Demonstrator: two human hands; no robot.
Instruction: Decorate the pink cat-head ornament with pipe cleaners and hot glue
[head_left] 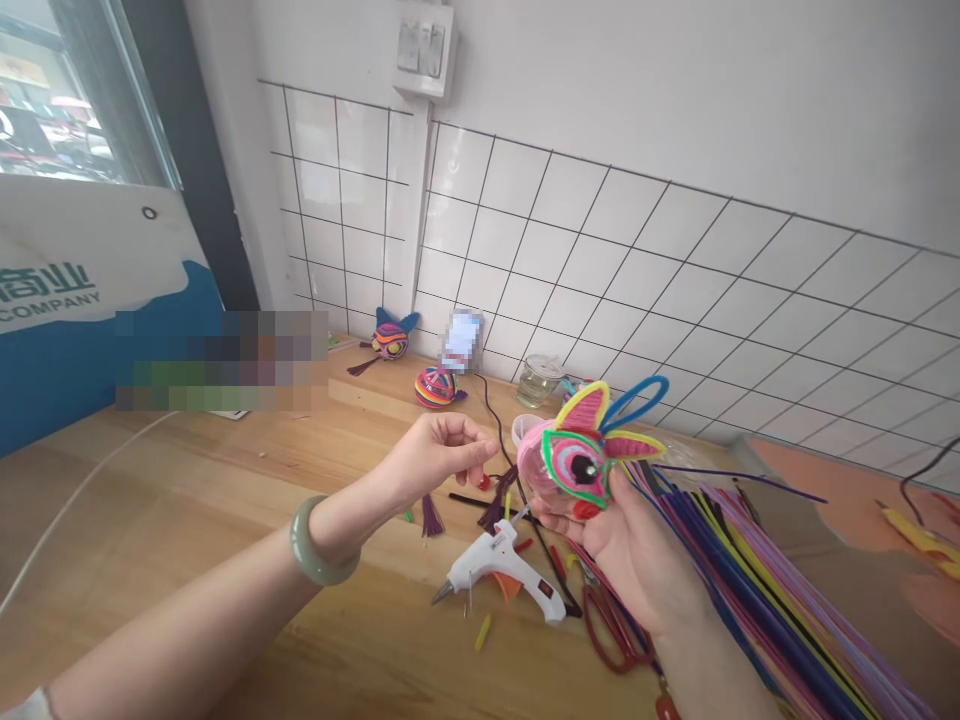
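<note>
Right hand: I see it [641, 560] gripping the pink ornament [534, 460] from below and behind, fingers under the body and thumb close to the eye patch [556, 462].
Ornament: it is up off the wooden table [322, 650], its decorated side facing my head camera, with two yellow-edged ears [585, 411] and a blue loop [664, 385] standing out from it.
Left hand: it [442, 445] is partly closed beside the ornament, apart from it, thumb and forefinger drawn together. A red bead [484, 482] shows just under the fingertips; I cannot tell whether they pinch it.
Grip: I would judge a light, cradling hold best, since a hard squeeze could bend the fuzzy stems or dent the body.
Fingertips: I would keep them off the ears and loop, and turn the piece by its body.
Glue gun: it [495, 558] lies on its side on the table below both hands, nozzle towards the left forearm. I cannot tell whether it is hot, so I would treat it as hot and keep wrists clear.
Scissors: the red-handled pair [616, 667] lies beside the right forearm; a low wrist could snag it.
Loose pieces: a purple tassel [431, 518] and a yellow scrap [483, 633] lie near the glue gun.
Stems: a bundle of coloured pipe cleaners [739, 565] lies past the right forearm.
</note>
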